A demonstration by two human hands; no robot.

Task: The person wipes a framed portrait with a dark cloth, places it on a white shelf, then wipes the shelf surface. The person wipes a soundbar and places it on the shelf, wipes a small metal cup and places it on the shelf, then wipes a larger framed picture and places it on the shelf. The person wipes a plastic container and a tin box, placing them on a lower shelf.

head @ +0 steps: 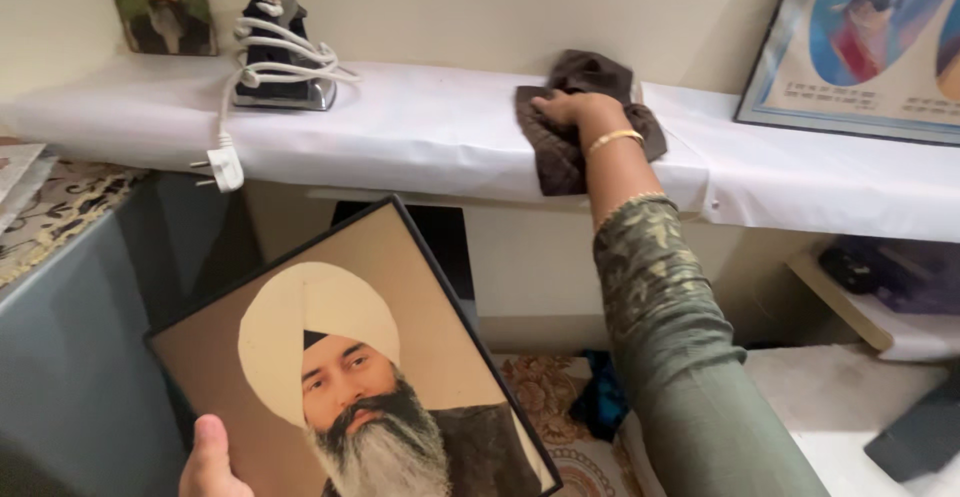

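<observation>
My right hand [572,109] presses flat on a dark brown cloth [560,152] that lies on the white-covered shelf [420,132]; part of the cloth hangs over the shelf's front edge. A gold bangle sits at that wrist and the sleeve is olive green. My left hand [208,462], at the bottom edge, grips a black-framed portrait [350,357] of a bearded person in a pale turban, tilted and held below the shelf.
A black clothes iron [280,57] with its white cord wrapped round it stands on the shelf's left, plug [224,167] dangling. A small portrait [160,2] leans at far left, a large framed picture [860,47] at right. Lower shelves and patterned fabric lie below.
</observation>
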